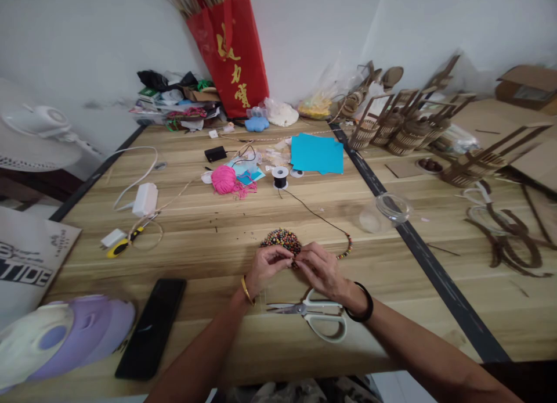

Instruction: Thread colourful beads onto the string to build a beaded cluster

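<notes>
A heap of small multicoloured beads [281,238] lies on the table, just beyond my fingertips. My left hand [267,267], with a gold bangle at the wrist, is closed in a pinch at the heap's near edge; what sits between its fingertips is too small to make out. My right hand [321,270] meets it there, thumb and fingers pinched on a beaded cord [349,241] that comes out past its far side. From there the dark cord runs back to a white spool of black thread [281,179]. White-handled scissors [326,326] lie half-open below my right hand.
A black phone [151,327] and a purple-white device [82,336] lie at left, near a yellow-black cutter [124,244]. Pink yarn [225,179] and blue sheets [317,153] sit farther back. Clear tape rolls [393,208] and woven baskets [409,135] stand right.
</notes>
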`<move>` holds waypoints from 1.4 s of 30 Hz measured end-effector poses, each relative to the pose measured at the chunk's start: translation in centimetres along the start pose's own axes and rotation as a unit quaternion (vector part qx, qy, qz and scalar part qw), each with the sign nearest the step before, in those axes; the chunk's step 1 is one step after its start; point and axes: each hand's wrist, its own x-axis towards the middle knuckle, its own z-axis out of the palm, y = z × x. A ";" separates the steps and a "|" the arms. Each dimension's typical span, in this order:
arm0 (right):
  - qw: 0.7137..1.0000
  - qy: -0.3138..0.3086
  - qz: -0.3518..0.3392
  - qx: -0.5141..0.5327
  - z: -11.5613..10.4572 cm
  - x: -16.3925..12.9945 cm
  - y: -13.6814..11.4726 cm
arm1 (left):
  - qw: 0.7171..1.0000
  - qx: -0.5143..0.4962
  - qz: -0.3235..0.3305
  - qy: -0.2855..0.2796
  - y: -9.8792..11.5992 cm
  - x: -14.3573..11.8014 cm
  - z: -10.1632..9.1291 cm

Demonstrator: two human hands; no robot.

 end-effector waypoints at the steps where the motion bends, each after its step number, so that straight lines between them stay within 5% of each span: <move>1: 1.000 0.001 0.001 -0.001 0.0 0.0 0.0 | 1.000 -0.001 -0.001 0.002 0.0 0.0 0.0; 42: 1.000 0.000 0.003 -0.006 -0.1 0.1 -0.2 | 1.000 -0.004 -0.008 0.004 0.2 -0.1 0.1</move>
